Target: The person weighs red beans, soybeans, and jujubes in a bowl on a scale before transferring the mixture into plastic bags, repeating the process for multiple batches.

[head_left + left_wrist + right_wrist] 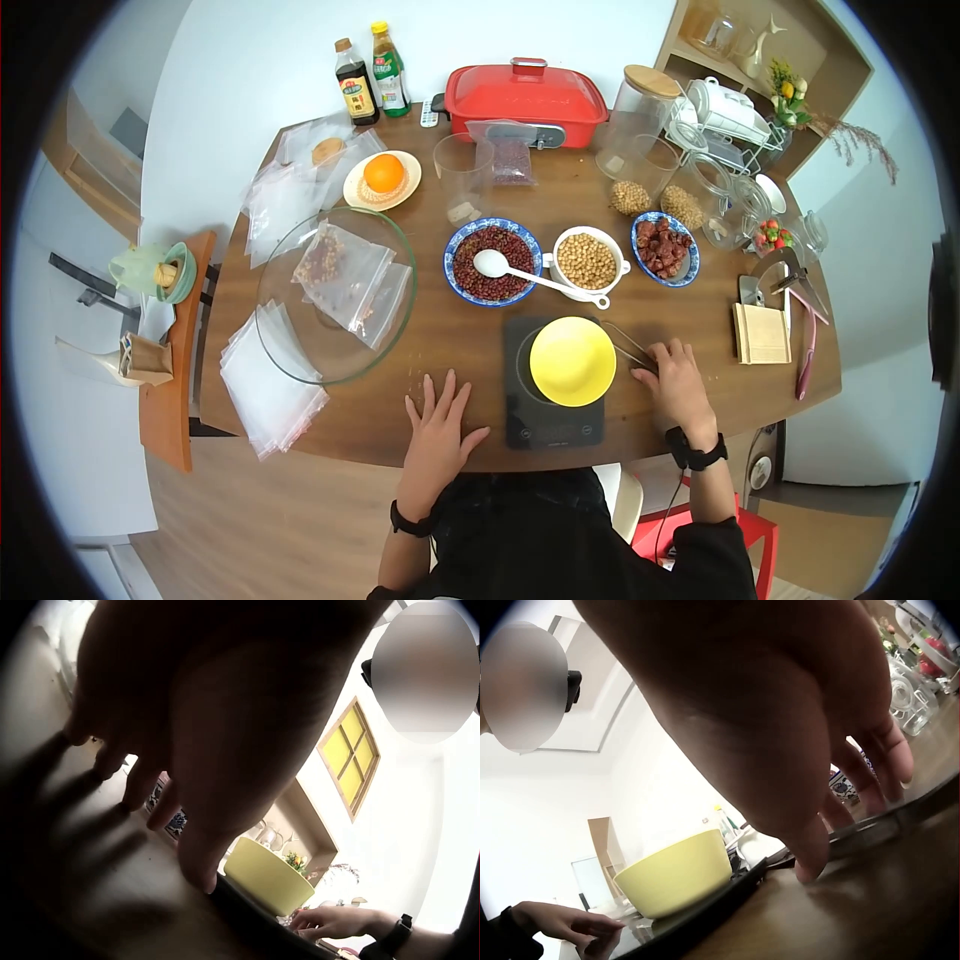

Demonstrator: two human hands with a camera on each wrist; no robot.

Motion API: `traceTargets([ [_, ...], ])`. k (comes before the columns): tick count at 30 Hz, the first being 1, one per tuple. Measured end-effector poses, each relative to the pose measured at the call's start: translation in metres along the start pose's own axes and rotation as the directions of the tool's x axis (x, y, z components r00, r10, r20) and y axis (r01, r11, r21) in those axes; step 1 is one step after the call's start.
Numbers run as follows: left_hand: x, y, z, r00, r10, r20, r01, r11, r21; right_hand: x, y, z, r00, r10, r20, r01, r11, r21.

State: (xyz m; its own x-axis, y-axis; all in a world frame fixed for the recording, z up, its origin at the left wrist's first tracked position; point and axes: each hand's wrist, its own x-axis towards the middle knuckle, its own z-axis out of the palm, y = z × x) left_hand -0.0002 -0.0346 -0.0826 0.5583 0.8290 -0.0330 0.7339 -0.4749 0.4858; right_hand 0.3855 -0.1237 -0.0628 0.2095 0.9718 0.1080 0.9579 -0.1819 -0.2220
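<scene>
A yellow bowl [572,362] stands on the black kitchen scale [555,428] at the table's near middle. To its left my left hand [436,432] rests on the wood with fingers spread, holding nothing. On the scale's other side my right hand [680,388] touches the tabletop, its fingers loosely bent beside a thin dark cable [628,340]. In the right wrist view the fingertips [810,862] come down onto the table. Behind the scale are a blue-rimmed bowl of red beans [490,240], with a white spoon [492,263] lying across it, and a white bowl of soybeans [586,262].
A large glass bowl [408,285] with filled bags stands left, beside stacked plastic bags [262,385]. An orange [384,173] sits on a plate farther back. Dark red dried fruit fills another bowl [664,250]. A red electric cooker [525,100] and glass jars [640,100] line the back.
</scene>
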Motion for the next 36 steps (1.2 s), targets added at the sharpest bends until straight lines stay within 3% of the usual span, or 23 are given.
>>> traceTargets([
  [7,0.001,-0.001,0.001,0.997,0.009,0.076,-0.017,0.994,0.104,0.071,-0.033,-0.042,0.961,-0.202,-0.189,0.222,0.971,0.088],
  [11,0.001,0.001,-0.003,0.997,0.006,0.077,-0.015,0.994,0.106,0.123,-0.067,-0.049,0.920,-0.370,-0.125,0.385,0.915,0.121],
  [13,0.004,0.002,-0.005,0.994,-0.012,0.113,-0.003,0.991,0.131,0.144,-0.081,-0.043,0.854,-0.519,-0.036,0.520,0.850,0.087],
  [14,0.004,0.002,-0.005,0.994,-0.014,0.112,-0.001,0.991,0.133,0.152,-0.085,-0.039,0.853,-0.521,-0.038,0.522,0.848,0.089],
  [16,0.005,0.002,-0.005,0.993,-0.015,0.118,0.000,0.992,0.125,0.165,-0.090,-0.026,0.781,-0.624,0.006,0.624,0.781,0.013],
  [20,0.007,0.001,-0.007,0.993,-0.017,0.121,0.001,0.991,0.134,0.174,-0.093,-0.008,0.787,-0.606,0.116,0.617,0.767,-0.174],
  [25,0.007,0.001,-0.008,0.991,-0.003,0.136,-0.016,0.991,0.134,0.178,-0.096,-0.008,0.757,-0.640,0.133,0.652,0.723,-0.230],
  [34,0.005,0.002,-0.007,0.994,0.008,0.113,-0.026,0.987,0.160,0.181,-0.114,-0.048,0.795,-0.606,0.035,0.595,0.766,-0.242],
  [36,0.003,0.001,-0.007,0.995,0.014,0.099,-0.030,0.987,0.156,0.174,-0.116,-0.045,0.767,-0.642,0.011,0.625,0.742,-0.244],
])
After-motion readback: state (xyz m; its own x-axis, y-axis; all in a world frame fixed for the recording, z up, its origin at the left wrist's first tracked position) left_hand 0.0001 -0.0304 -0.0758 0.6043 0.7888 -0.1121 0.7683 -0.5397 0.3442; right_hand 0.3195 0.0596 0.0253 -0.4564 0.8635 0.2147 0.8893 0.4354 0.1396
